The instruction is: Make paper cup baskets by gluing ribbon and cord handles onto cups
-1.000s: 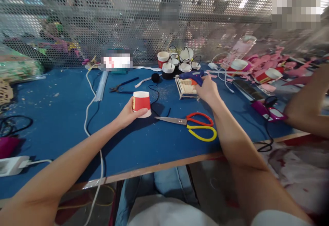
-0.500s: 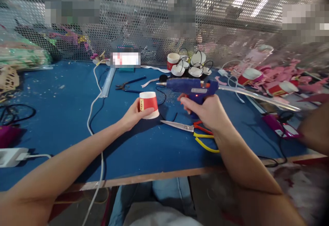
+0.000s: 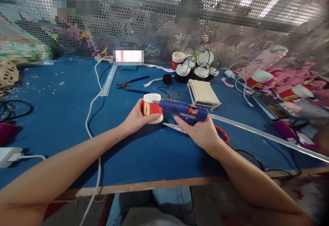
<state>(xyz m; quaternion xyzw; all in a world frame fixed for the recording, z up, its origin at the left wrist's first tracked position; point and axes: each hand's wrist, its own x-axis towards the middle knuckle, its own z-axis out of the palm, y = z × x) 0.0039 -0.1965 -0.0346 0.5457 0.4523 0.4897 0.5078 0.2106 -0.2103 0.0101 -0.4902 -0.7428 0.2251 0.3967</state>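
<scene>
My left hand [image 3: 138, 117] is closed round a red and white paper cup [image 3: 154, 108], held upside down with its white base on top. In my right hand [image 3: 202, 130] is a blue hot glue gun [image 3: 183, 110], a small red light glowing on its body. The gun's nozzle is at the cup's upper side; whether it touches I cannot tell. A long clear glue stick [image 3: 257, 130] sticks out of the gun's back end. Below the gun lie scissors [image 3: 174, 127], their handles partly hidden by my right hand and wrist.
Pliers [image 3: 133, 82] and a black round piece [image 3: 167, 79] lie beyond the cup. Several white cups with black loops [image 3: 202, 71] stand at the back, near a cream slatted rack [image 3: 204, 94]. A white cable [image 3: 89, 116] crosses the left side. Phones and pink pieces [image 3: 290, 78] crowd the right.
My right hand has brought the glue gun down and its nozzle to the cup. That uncovers the slatted rack behind. The cup stays in my left hand.
</scene>
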